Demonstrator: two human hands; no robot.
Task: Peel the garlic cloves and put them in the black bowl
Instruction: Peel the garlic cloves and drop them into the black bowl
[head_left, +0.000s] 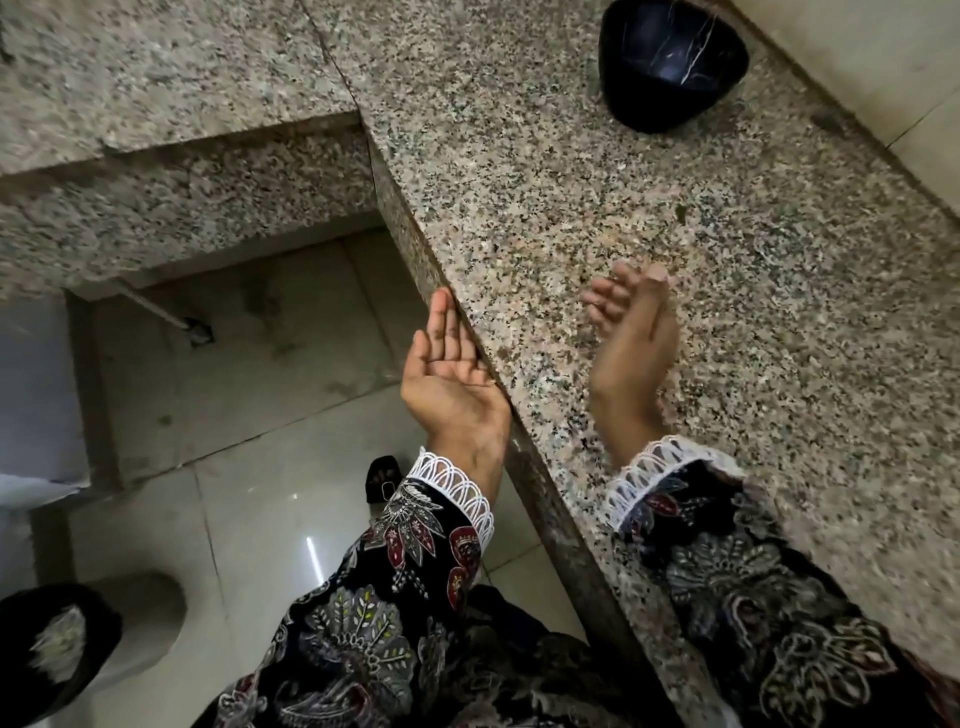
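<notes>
The black bowl (670, 62) with white veining stands at the far end of the speckled granite counter (597, 208), near the wall. Its inside looks dark and I cannot tell what lies in it. My left hand (449, 369) is held palm up, fingers straight, against the counter's front edge, holding nothing. My right hand (634, 338) hovers edge-on low over the counter, blurred, fingers loosely extended and nothing seen in it. No garlic clove or peel shows anywhere.
A lower granite ledge (156, 104) runs off to the left, with a recess below it. Pale floor tiles (291, 467) lie beneath. A dark round stool (57, 644) sits at the lower left. The tiled wall (883, 62) borders the counter's far side.
</notes>
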